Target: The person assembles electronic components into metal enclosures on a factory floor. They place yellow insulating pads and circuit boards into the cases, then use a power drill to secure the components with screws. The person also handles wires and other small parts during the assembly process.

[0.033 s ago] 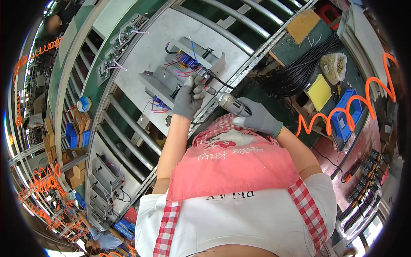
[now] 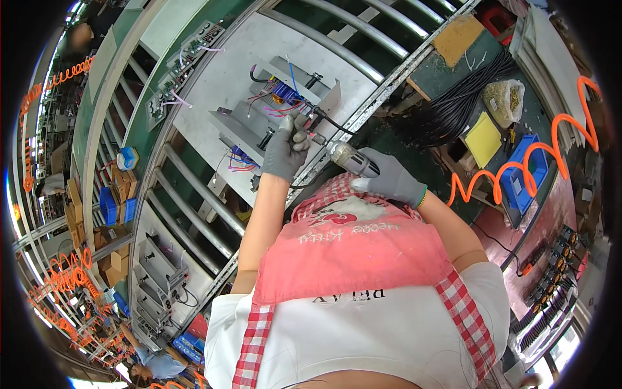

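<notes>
My right hand (image 2: pixel 395 180), in a grey glove, is wrapped round a power screwdriver (image 2: pixel 353 159) with a silver metal body. Its tip points left, toward the near side of an open grey metal housing (image 2: pixel 327 97) that holds a purple-and-yellow coil and red, blue and black wires. My left hand (image 2: pixel 285 152), also gloved, is closed beside that tip, its fingers bent together; whatever they pinch is hidden. Next to its wrist sits a second grey metal housing (image 2: pixel 236 134) with similar wiring. A black cable (image 2: pixel 337 124) runs out of the first housing just beyond my fingers.
Both housings rest on a pale board (image 2: pixel 220 71) on a roller conveyor (image 2: pixel 356 26). To the right are a black cable bundle (image 2: pixel 447 107), a bag of small brass-coloured parts (image 2: pixel 504 102), a blue bin (image 2: pixel 525 172) and a coiled orange hose (image 2: pixel 495 188). Circuit boards (image 2: pixel 172 87) lie at far left.
</notes>
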Demonstrator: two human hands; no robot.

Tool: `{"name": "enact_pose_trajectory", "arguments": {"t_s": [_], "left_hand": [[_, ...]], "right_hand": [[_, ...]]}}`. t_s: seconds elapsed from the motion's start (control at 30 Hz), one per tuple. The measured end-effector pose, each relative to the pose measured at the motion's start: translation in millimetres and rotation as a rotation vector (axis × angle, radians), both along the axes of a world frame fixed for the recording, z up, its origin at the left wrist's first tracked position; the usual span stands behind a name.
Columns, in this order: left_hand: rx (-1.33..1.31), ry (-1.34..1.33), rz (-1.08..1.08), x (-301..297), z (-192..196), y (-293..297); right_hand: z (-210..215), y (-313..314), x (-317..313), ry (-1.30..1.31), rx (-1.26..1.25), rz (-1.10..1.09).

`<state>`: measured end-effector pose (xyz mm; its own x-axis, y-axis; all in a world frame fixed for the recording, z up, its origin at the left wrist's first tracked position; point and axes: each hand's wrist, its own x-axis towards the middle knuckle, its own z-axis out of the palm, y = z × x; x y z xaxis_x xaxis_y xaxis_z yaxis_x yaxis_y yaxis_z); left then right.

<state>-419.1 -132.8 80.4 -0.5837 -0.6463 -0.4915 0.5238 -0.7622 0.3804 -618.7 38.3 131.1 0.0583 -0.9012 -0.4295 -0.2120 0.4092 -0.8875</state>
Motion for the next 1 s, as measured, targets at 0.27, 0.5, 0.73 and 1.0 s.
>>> {"name": "enact_pose_trajectory", "arguments": {"t_s": [0.27,0.5,0.73,1.0], "left_hand": [[-0.091,-0.226,-0.003,-9,17,7],[-0.12,-0.085,-0.001,-6,5,5],[-0.155,-0.163,0.013,-4,17,11],[-0.161,-0.226,0.042,-6,10,11]], "right_hand": [[4,3,3,0.06,0.009,0.008],[15,3,0,-0.07,0.093,-0.019],[18,2,-4,-0.114,0.124,-0.033],[14,1,-4,-0.129,0.109,-0.04]]}}
